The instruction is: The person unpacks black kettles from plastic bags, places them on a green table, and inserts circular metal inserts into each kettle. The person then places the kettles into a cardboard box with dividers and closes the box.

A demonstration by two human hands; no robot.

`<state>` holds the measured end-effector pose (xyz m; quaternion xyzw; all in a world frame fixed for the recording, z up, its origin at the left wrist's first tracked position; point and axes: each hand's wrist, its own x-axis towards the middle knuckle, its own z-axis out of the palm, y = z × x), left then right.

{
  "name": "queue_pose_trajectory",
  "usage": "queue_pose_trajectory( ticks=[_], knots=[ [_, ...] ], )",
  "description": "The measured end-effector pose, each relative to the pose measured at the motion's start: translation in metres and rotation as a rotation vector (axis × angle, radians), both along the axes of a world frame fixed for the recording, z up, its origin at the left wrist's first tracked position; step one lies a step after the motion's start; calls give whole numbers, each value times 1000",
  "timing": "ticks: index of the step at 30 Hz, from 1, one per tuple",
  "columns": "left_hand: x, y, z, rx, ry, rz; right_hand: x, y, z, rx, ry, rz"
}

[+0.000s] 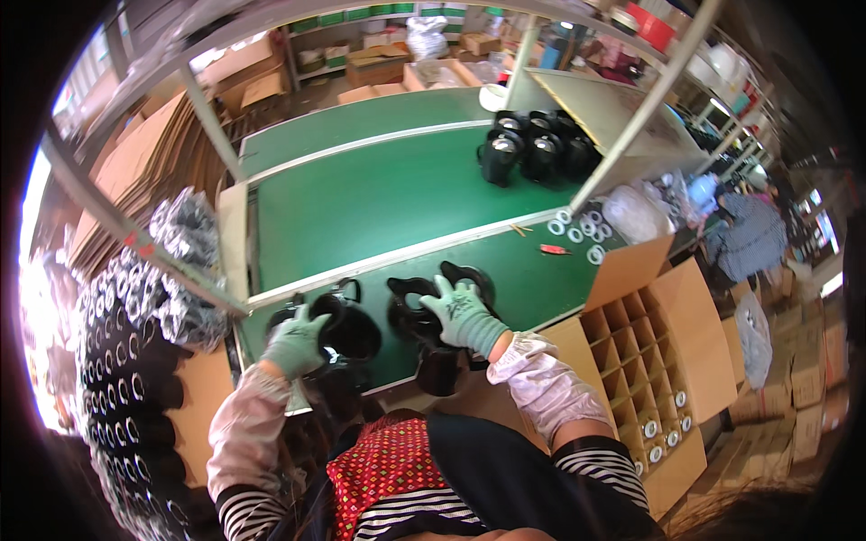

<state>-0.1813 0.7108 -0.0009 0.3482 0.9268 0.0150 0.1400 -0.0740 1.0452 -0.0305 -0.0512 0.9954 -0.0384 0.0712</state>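
Observation:
My left hand [295,343], in a pale green knit glove, grips glossy black jugs at the near edge of the green worktop [534,280]. One black jug [352,331] with a loop handle lies against its thumb side; another is partly hidden behind the fingers. Across from it, my right hand [465,314], gloved the same, has its fingers spread over the tops of two black jugs, a left one [408,311] and a right one [482,278], and holds them by the rims. Below the hands, more dark jug bodies [440,372] show at the table's edge, partly hidden.
A green conveyor belt [365,196] runs beyond the worktop, with several black jugs [541,152] at its right. White rings [575,235] and a red-handled tool [555,249] lie nearby. A divided cardboard box [632,345] stands right, stacked black parts [128,365] left. Metal posts [649,101] rise around; a person [747,233] is at right.

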Motion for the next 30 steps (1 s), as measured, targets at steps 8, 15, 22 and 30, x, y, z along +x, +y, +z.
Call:
queue_pose_trajectory(
  ticks=[8,15,22,30],
  knots=[
    [-36,237,-63,-176,-8,-289,29,141,-46,-26,-64,-509],
    [-50,275,-60,140,18,-215,28,183,-61,-193,125,-714],
    [-89,258,-88,355,72,-379,51,197,-48,-141,355,-693],
    [-88,260,-80,559,126,-428,304,221,-89,-85,671,-1382]
  ],
)
